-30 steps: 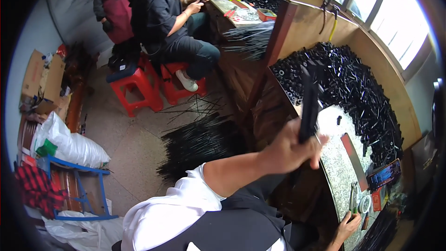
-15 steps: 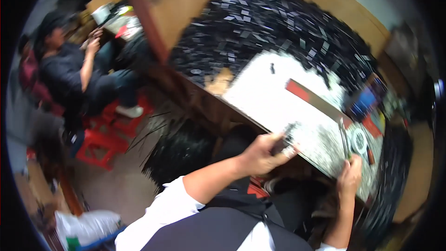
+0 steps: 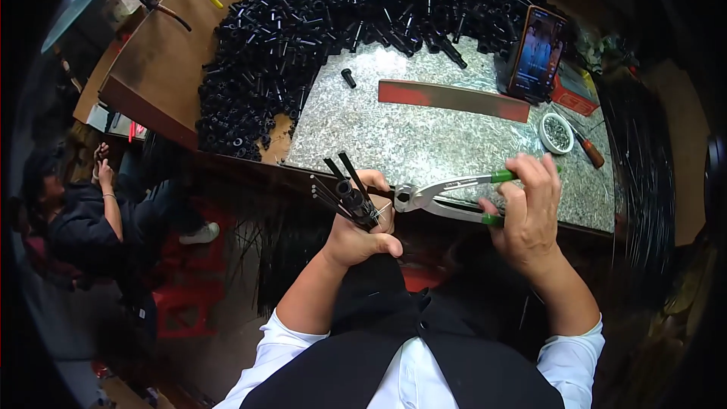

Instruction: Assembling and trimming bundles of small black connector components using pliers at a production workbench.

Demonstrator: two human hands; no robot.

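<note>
My left hand [image 3: 350, 245] is closed round a bundle of thin black rods [image 3: 333, 195] with a black ribbed tubular piece [image 3: 350, 195] among them. The rods fan out toward the upper left. My right hand [image 3: 530, 220] grips green-handled pliers [image 3: 447, 184], its fingers round both handles, which stand apart. The metal head of the pliers is right beside my left hand's fingers, at the near edge of the speckled board [image 3: 341, 132]. Whether the jaws bite on anything, I cannot make out.
A heap of small black tubular parts [image 3: 303, 30] covers the table's far side. A red-and-grey flat bar [image 3: 454, 100], a phone [image 3: 536, 53], a white bowl of small bits [image 3: 556, 133] and a wooden-handled tool [image 3: 591, 153] lie on the board. Another person [image 3: 83, 204] sits at left.
My right hand has brought the pliers from the board's right side over to my left hand. My left hand's bundle now shows clearly. The view has turned, and the blur is gone.
</note>
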